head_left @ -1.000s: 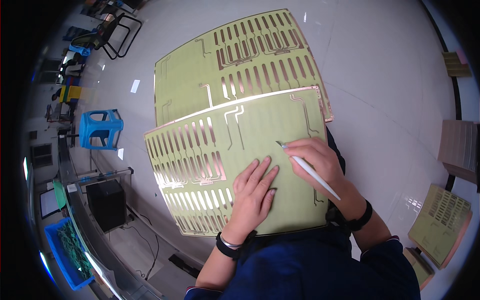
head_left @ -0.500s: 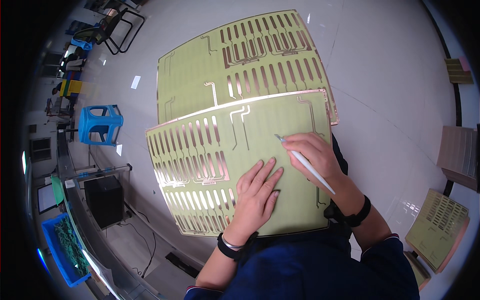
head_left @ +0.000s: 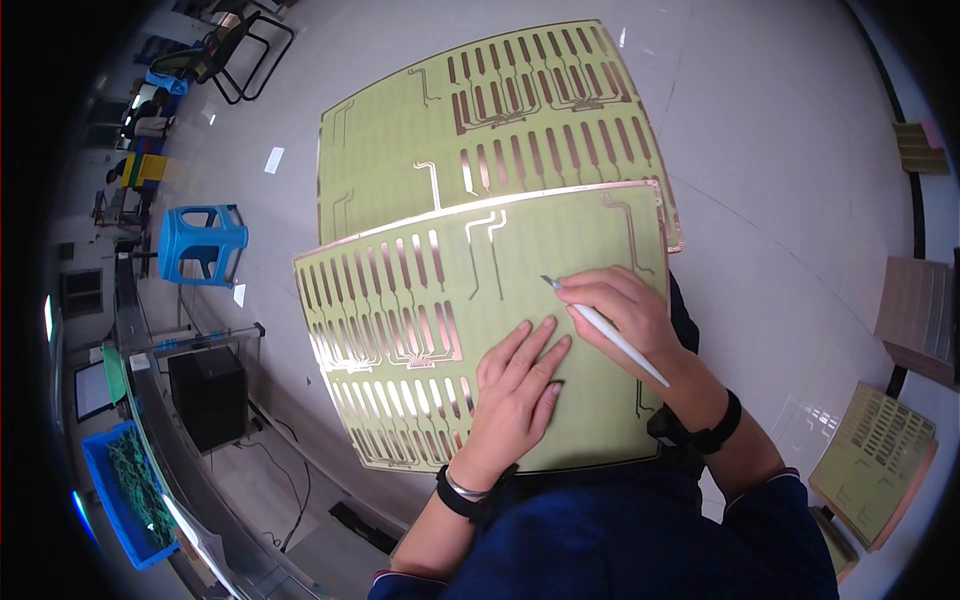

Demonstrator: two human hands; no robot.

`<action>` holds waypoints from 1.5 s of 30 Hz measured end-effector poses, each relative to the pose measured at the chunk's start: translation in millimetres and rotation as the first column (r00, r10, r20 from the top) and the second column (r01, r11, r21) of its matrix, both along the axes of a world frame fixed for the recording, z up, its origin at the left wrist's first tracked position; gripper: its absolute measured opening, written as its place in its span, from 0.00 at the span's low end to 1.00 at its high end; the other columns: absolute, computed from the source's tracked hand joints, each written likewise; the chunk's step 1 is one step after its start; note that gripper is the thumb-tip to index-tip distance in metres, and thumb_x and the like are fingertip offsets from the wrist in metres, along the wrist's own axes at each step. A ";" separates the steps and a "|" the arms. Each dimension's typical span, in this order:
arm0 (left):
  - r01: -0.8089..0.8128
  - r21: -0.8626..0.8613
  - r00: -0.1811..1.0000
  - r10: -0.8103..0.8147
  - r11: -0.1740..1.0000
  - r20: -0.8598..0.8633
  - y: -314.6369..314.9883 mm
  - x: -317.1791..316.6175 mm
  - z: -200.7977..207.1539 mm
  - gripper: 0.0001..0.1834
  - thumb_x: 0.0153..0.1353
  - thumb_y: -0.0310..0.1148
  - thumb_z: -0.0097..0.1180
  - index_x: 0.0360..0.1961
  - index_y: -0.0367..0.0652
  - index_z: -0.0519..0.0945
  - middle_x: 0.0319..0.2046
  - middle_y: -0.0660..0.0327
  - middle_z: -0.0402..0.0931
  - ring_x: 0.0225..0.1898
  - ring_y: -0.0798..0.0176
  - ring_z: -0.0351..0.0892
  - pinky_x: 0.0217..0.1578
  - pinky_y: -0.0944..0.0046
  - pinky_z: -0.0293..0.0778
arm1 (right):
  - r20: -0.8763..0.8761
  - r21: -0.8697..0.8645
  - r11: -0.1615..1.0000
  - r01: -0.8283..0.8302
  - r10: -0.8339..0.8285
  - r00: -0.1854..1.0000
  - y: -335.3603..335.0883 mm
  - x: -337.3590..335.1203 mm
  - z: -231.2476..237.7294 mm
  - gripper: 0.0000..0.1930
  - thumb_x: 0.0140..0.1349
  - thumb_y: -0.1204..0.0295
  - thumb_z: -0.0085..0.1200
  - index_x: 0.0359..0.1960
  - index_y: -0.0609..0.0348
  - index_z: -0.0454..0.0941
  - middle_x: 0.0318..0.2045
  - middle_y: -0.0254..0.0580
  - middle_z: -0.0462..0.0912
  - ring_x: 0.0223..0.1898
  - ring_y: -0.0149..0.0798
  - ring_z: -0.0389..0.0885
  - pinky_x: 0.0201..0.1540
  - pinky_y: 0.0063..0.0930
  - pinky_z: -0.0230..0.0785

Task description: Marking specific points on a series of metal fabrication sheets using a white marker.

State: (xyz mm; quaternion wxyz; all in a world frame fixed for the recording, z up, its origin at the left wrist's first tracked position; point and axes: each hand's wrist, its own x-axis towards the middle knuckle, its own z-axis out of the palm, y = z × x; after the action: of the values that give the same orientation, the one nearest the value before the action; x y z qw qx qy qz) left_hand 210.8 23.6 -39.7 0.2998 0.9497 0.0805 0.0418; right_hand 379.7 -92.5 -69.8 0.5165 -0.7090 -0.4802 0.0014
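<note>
A large yellow-green circuit board panel (head_left: 570, 400) with copper traces lies in front of me, overlapping a second similar panel (head_left: 380, 150) beyond it. My left hand (head_left: 515, 395) rests flat on the nearer panel, its fingers stretched out and a little apart. In my right hand (head_left: 625, 320), a craft knife (head_left: 620, 345) with a white handle is pinched near its blade end. The blade points to the far left, close over the plain part of the panel; whether its tip touches the surface I cannot tell.
A blue plastic stool (head_left: 203, 245) stands on the floor at left, with a black chair (head_left: 240, 55) farther off. A blue crate (head_left: 125, 500) of green tangled material sits at lower left. More panels (head_left: 875, 460) lean at right, near a brown stack (head_left: 915, 315).
The knife and my right fingers have shifted slightly left and a little toward me. My left hand stays in place on the panel.
</note>
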 end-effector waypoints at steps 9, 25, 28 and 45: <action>0.006 0.015 1.000 -0.006 1.000 -0.005 0.9 -0.6 0.2 0.29 0.58 0.27 0.59 0.64 0.47 0.74 0.69 0.58 0.65 0.68 0.49 0.62 0.65 0.50 0.57 | 0.003 -0.008 1.000 0.018 -0.018 1.000 1.0 -0.9 -0.4 0.17 0.48 0.84 0.64 0.41 0.57 0.81 0.40 0.37 0.83 0.40 0.42 0.82 0.43 0.32 0.77; 0.007 0.016 1.000 -0.007 1.000 -0.011 0.7 0.8 0.2 0.30 0.58 0.27 0.59 0.64 0.48 0.74 0.69 0.59 0.64 0.68 0.49 0.62 0.65 0.50 0.57 | -0.008 0.005 1.000 0.017 -0.017 1.000 1.6 0.3 -0.2 0.16 0.49 0.84 0.63 0.41 0.58 0.80 0.39 0.40 0.83 0.40 0.43 0.83 0.43 0.33 0.77; 0.005 0.014 1.000 -0.005 1.000 -0.010 0.5 -0.3 0.6 0.30 0.58 0.27 0.59 0.64 0.48 0.74 0.69 0.58 0.65 0.68 0.49 0.63 0.65 0.50 0.57 | -0.072 0.032 0.999 0.020 -0.018 0.997 -1.8 2.5 1.7 0.15 0.51 0.85 0.63 0.41 0.59 0.80 0.38 0.42 0.83 0.39 0.45 0.83 0.42 0.33 0.77; -0.001 0.011 1.000 0.001 1.000 -0.013 -1.5 0.9 1.1 0.29 0.55 0.26 0.60 0.62 0.45 0.76 0.68 0.55 0.66 0.68 0.46 0.62 0.66 0.50 0.56 | -0.008 0.034 0.995 0.093 -0.093 0.996 -6.8 13.4 3.2 0.15 0.50 0.85 0.63 0.40 0.60 0.80 0.37 0.42 0.83 0.38 0.46 0.83 0.42 0.34 0.77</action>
State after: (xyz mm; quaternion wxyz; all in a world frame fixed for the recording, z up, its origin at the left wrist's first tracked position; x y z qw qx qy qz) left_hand 211.8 22.1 -38.6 0.2939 0.9515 0.0827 0.0363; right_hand 393.1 -99.3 -66.6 0.5296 -0.7216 -0.4450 -0.0283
